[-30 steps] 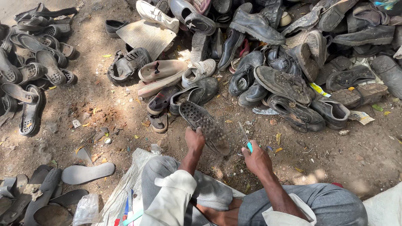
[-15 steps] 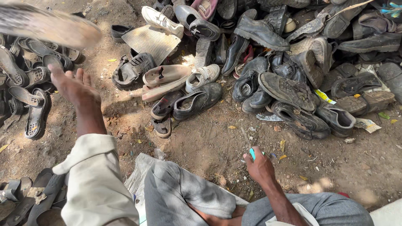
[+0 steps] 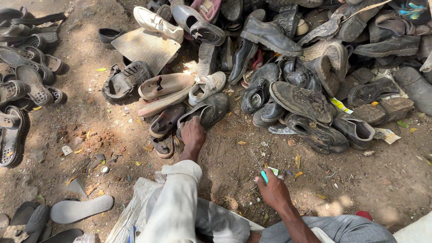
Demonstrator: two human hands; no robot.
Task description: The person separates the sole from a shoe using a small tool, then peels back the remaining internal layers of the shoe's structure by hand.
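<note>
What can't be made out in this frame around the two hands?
- Right hand, head view: the small teal-handled tool is mostly covered by the fingers; its kind is unclear.
- Left hand, head view: its palm covers the heel of the dark grey shoe, so the grip is hidden.
- White insole: its far end is hidden by dark sandals at the bottom-left edge.

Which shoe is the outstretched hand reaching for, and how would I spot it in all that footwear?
Start at the big heap of worn shoes on the dirt ground. At its near left edge the left hand rests on a dark grey shoe. It lies just below a white sneaker and right of a brown sandal: dusty, dark and closed-toe, unlike its pale or open neighbours.
</note>
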